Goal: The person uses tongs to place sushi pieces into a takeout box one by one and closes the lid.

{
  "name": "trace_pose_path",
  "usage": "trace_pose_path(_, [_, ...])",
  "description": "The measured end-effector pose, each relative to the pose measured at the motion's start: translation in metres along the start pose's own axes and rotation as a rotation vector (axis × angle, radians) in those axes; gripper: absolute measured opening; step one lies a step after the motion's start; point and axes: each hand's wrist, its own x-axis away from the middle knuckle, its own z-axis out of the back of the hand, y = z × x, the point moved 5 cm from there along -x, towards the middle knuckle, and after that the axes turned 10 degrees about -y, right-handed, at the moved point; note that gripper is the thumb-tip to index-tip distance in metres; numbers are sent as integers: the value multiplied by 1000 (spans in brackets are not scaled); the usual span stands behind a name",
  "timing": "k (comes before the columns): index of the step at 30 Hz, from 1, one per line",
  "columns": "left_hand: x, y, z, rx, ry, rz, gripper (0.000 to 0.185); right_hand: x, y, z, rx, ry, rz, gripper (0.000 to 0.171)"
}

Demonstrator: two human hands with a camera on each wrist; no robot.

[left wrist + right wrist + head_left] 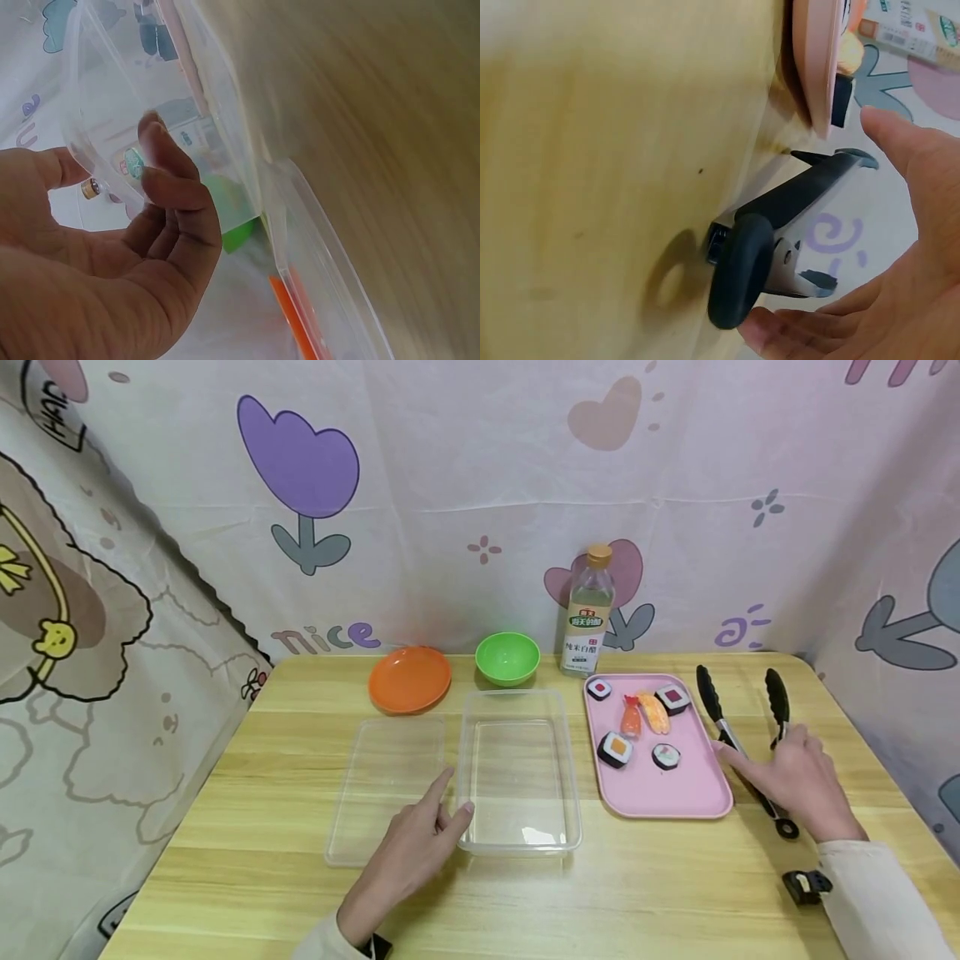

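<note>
My left hand (412,847) is at the left side of a clear plastic container (517,852). Its thumb is by the rim and the loosely bent fingers are outside the wall; in the left wrist view (127,247) they do not look closed on it. Over the black-and-silver tongs (738,743) is my right hand (806,781), thumb spread to the left and fingers on the right side. The right wrist view shows the tongs spread on the table between thumb and fingers, not squeezed. Whether a fingertip touches them, I cannot tell.
A pink tray (667,797) carries several sushi pieces (654,714). The clear lid (367,793) lies left of the container. Behind stand an orange plate (409,681), a green bowl (507,658) and a vinegar bottle (588,618). A small black object (806,887) is by the right sleeve.
</note>
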Motion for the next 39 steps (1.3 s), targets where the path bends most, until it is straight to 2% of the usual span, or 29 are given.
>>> trace_pose_path(4, [0,0,-3,12,-37,4,71,-8,1,0,-2,-41,-55,123])
trace_pose_path(8, [-1,0,-6,22,-71,6,71,-16,0,0,1,-65,-73,123])
trace_pose_path(14, [-1,0,-8,63,-78,18,69,-20,-2,-2,-41,-58,-70,103])
trace_pose_path(20, [1,2,-10,94,-88,-8,69,-17,-3,-3,-94,-15,-48,77])
trace_pose_path(23, [1,3,-11,95,-91,-17,70,-14,-1,-1,-112,4,-37,72])
trace_pose_path(27, [0,4,-11,95,-91,-19,70,-9,0,3,-126,10,-24,77])
trace_pose_path(33, [2,3,-12,104,-95,-18,70,3,2,9,-181,-2,-17,112])
trace_pose_path(35, [2,3,-12,105,-97,-24,70,7,3,11,-194,-5,-18,116])
trace_pose_path(39, [2,4,-12,106,-95,-33,70,17,2,13,-204,10,2,111])
